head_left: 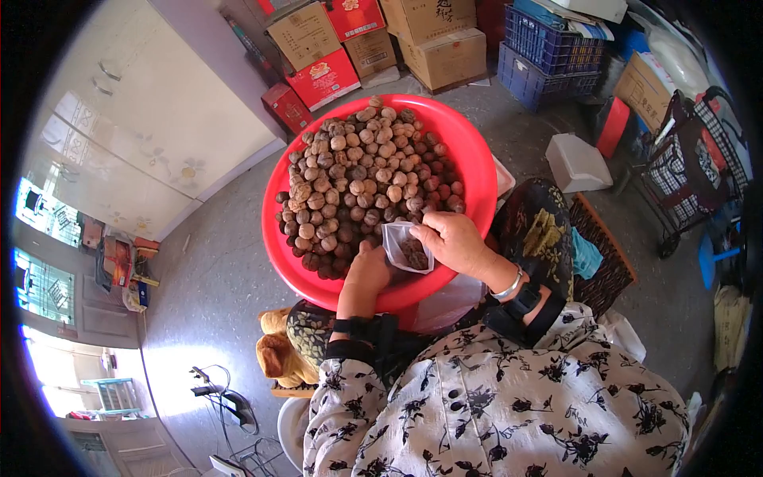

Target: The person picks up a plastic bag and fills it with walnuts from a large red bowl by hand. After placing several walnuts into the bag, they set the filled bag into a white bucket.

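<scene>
A big red basin (475,159) heaped with brown walnuts (350,171) is in front of me. Over its near edge, a small translucent plastic bag (408,248) with dark brown bits inside has its mouth open towards me. My right hand (455,241) pinches the bag's upper right rim between thumb and fingers. On the bag's left side is my left hand (369,270), its fingers curled against the bag and partly hidden. Walnuts lie just beyond both hands.
Cardboard boxes (445,60) and red boxes (322,78) stand behind the basin. Blue crates (544,71) are at the back right, a white bin (578,163) and a wheeled cart (687,171) at the right. Cables (226,397) lie on the floor at lower left.
</scene>
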Demonstrator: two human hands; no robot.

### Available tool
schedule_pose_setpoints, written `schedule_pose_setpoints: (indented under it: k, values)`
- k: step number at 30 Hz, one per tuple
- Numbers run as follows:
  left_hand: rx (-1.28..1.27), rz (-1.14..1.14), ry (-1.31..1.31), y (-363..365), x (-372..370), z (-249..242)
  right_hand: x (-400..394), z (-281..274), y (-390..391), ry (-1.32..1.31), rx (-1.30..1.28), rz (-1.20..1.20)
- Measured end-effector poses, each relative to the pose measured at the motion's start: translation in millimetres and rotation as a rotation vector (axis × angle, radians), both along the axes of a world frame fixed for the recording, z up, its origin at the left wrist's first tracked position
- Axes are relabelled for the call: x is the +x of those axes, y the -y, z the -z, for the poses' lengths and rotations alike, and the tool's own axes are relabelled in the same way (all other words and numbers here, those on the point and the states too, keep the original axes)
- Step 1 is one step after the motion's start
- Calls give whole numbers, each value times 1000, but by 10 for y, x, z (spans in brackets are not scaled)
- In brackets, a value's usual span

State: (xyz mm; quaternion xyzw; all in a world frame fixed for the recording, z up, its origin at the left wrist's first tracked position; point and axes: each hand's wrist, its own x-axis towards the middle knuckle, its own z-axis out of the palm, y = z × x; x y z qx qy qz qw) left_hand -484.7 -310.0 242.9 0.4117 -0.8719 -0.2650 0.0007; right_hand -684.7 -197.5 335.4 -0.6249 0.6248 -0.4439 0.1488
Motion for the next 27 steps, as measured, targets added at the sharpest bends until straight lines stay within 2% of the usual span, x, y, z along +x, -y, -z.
schedule_pose_setpoints:
  k: [2,5,6,8,10,12,13,16,19,20,23,27]
  values:
    - [-37,17,131,49,23,183,-2,4,-1,-3,-6,-6]
    - [-72,125,123,58,4,186,17,23,13,19,-109,-15]
    - [-74,117,122,60,-4,186,15,18,9,15,-100,-14]
    - [177,-4,74,9,-63,17,17,-11,-3,9,-94,-22]
    - [127,7,77,5,-82,52,19,-42,-14,5,17,-11]
    - [77,21,82,14,-79,78,16,18,6,12,-38,-18]
    - [75,13,163,16,-58,87,17,36,12,21,-90,-19]
    - [70,-12,294,-143,-109,-405,23,15,7,20,-83,-30]
    - [65,-39,343,-155,-115,-460,23,9,-1,23,-51,-24]
    - [64,-49,344,-152,-104,-431,28,19,-1,18,-57,-29]
    - [2,64,184,65,30,293,27,42,0,-7,-62,-15]
    - [109,-34,207,-63,-64,-158,29,22,-8,18,-66,-23]
